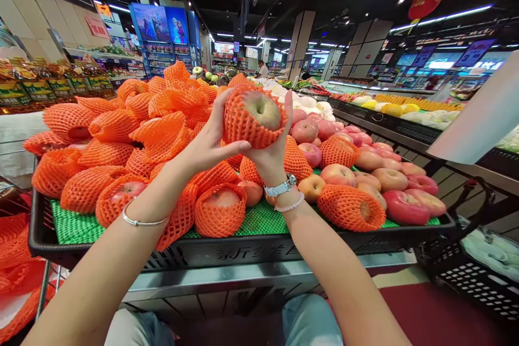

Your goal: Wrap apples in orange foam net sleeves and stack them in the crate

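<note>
1. The left grip (pixel 211 143) is clenched on the near-left side of a round yellow-pink apple (pixel 263 109), with the thumb laid under it and the fingers curled up its left flank.
2. The right grip (pixel 271 158) cups the same fruit from beneath, and its fingers (pixel 288 113) reach up the right side (so both grips grasp the one apple, held up in the air).
3. An orange foam net sleeve (pixel 239 124) wraps the apple's lower part and lies between the skin and both grips; the top of the fruit is bare.
4. Just behind the right grip, on the wrist, sit a silver metal watch (pixel 279 188) and a white bead bracelet (pixel 290 206). Behind the left grip is a thin silver bangle (pixel 141 221).
5. Directly below the grips, netted red apples (pixel 219 206) lie on a green mesh mat (pixel 259 220) inside a black plastic tray (pixel 40 238), which rests on a metal-edged desk (pixel 243 277).
6. Left of the grips is a heap of orange foam nets (pixel 162 135), most of them looking empty.
7. Right of the grips, bare pink-red apples (pixel 405 205) lie crowded together, touching.
8. Farther right and lower stands a black slatted basket (pixel 466 273), with a white card (pixel 482 113) above it.
</note>
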